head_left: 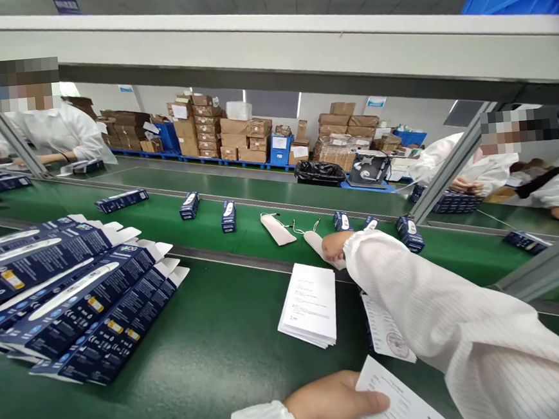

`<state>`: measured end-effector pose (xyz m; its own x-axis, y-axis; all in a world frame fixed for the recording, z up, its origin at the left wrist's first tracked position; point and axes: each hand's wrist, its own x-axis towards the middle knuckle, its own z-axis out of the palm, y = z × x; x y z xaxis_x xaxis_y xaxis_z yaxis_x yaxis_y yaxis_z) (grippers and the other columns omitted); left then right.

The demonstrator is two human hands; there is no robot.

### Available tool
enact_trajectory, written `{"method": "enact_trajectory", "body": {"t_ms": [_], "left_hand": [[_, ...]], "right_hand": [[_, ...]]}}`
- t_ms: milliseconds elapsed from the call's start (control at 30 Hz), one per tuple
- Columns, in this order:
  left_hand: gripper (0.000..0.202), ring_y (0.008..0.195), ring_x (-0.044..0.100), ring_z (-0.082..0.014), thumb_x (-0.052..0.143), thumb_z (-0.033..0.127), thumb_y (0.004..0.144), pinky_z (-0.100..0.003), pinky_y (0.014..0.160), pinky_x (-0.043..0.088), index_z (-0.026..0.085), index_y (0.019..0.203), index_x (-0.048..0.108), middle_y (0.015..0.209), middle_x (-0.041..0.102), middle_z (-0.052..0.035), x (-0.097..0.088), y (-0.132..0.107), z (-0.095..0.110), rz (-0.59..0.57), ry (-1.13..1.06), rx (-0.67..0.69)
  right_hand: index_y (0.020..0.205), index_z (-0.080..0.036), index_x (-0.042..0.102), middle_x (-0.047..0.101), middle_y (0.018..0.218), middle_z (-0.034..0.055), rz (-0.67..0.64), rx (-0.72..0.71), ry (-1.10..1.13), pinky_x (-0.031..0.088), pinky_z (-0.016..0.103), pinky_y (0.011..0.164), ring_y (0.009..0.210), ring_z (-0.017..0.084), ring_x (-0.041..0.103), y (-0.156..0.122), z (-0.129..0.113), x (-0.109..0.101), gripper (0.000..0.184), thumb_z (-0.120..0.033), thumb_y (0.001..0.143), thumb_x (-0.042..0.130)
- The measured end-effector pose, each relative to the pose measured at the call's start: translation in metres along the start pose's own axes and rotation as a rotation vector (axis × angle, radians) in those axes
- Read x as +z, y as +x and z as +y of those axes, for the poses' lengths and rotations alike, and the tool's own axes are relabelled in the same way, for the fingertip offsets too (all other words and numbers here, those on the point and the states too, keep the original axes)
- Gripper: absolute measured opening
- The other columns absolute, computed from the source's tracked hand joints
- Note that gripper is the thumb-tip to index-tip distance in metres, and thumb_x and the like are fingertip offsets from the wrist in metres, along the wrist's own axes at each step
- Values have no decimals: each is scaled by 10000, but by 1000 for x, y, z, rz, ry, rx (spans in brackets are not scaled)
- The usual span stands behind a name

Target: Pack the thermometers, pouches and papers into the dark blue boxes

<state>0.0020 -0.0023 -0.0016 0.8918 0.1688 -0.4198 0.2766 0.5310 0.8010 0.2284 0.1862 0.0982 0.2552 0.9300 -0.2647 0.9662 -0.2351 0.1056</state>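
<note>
My right hand (333, 245) reaches forward to the conveyor belt (173, 211) and closes on a white drawstring pouch (317, 244) lying there. A second white pouch (277, 228) lies just to its left. My left hand (331, 402) is at the bottom edge, thumb pressed on a printed leaflet (396, 400) that it holds. A stack of white leaflets (310, 304) rests on the green worktable (213, 350) between the two hands, and another printed sheet (388, 333) shows under my right sleeve.
Flat dark blue cartons (68, 297) are fanned out at the left. Small blue boxes (228, 216) ride the belt. Seated people in white coats work at far left (55, 133) and right (479, 168). A grey shelf beam (267, 49) crosses overhead; cardboard boxes (235, 135) are stacked behind.
</note>
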Motion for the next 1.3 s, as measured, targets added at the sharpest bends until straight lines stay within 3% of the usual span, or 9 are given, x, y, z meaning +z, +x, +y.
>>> {"method": "enact_trajectory", "body": {"t_ms": [133, 333, 467, 567, 667, 867, 1067, 1167, 1300], "left_hand": [[688, 995, 648, -328, 822, 579, 423, -570, 984, 390, 151, 953, 724, 1033, 709, -139, 1, 3, -3, -8, -68, -1], [586, 1025, 636, -322, 785, 530, 572, -559, 972, 410, 150, 1010, 701, 1041, 699, -145, -3, -2, -2, -28, -26, 39], [600, 1039, 628, -305, 779, 528, 586, -525, 991, 396, 153, 1046, 687, 1061, 694, -138, -3, -3, -1, -60, -64, 52], [577, 1048, 621, -310, 773, 528, 597, -499, 985, 397, 141, 1018, 695, 1072, 692, -141, 0, -8, 3, -60, -35, 77], [501, 976, 646, -296, 763, 466, 649, -462, 937, 434, 107, 991, 687, 1018, 700, -155, 5, -21, 15, -45, -59, 195], [393, 848, 669, -230, 679, 413, 770, -393, 835, 489, 134, 1040, 619, 955, 701, -115, 14, -51, 52, 125, -207, 478], [455, 895, 664, -251, 706, 425, 737, -408, 868, 471, 94, 1043, 640, 977, 702, -143, 13, -30, 29, -31, -91, 327], [501, 934, 659, -271, 707, 452, 726, -430, 904, 452, 77, 1054, 651, 993, 699, -161, 8, -16, 11, -98, -30, 235], [523, 1025, 635, -289, 710, 438, 728, -443, 945, 429, 81, 1103, 635, 1035, 691, -170, 3, -9, 9, -180, -46, 134]], "right_hand": [[1101, -147, 586, 602, 1135, 82, -16, 49, -41, 481, 422, 880, 1004, 201, 588, -17, 1, -4, 321, -395, 905, 529], [1092, -160, 591, 605, 1115, 76, -18, 92, -87, 504, 381, 837, 949, 183, 597, -26, -12, -3, 294, -379, 905, 534], [1141, -141, 568, 579, 1165, 125, 80, 85, -152, 464, 405, 845, 1040, 247, 560, -41, 0, -26, 353, -321, 840, 609], [1209, -130, 527, 532, 1217, 202, 240, 47, -211, 392, 440, 866, 1130, 342, 483, -75, 16, -54, 443, -228, 785, 607], [1220, -178, 503, 582, 1143, 159, 348, -25, -251, 342, 452, 872, 1082, 332, 501, -129, 29, -75, 440, -208, 783, 549], [1150, -189, 520, 636, 1067, 102, 428, -199, -172, 372, 353, 771, 966, 274, 568, -208, 37, -83, 385, -259, 772, 520], [1076, -167, 566, 654, 1017, 128, 209, 17, 88, 417, 317, 661, 860, 271, 616, -212, 61, -56, 370, -329, 745, 545], [982, -186, 605, 673, 971, 125, 108, 126, 167, 459, 335, 650, 808, 270, 639, -229, 92, -16, 303, -337, 723, 562], [848, -272, 629, 695, 908, 91, -19, 284, 302, 491, 369, 671, 807, 277, 658, -269, 143, 52, 154, -336, 718, 577]]}}
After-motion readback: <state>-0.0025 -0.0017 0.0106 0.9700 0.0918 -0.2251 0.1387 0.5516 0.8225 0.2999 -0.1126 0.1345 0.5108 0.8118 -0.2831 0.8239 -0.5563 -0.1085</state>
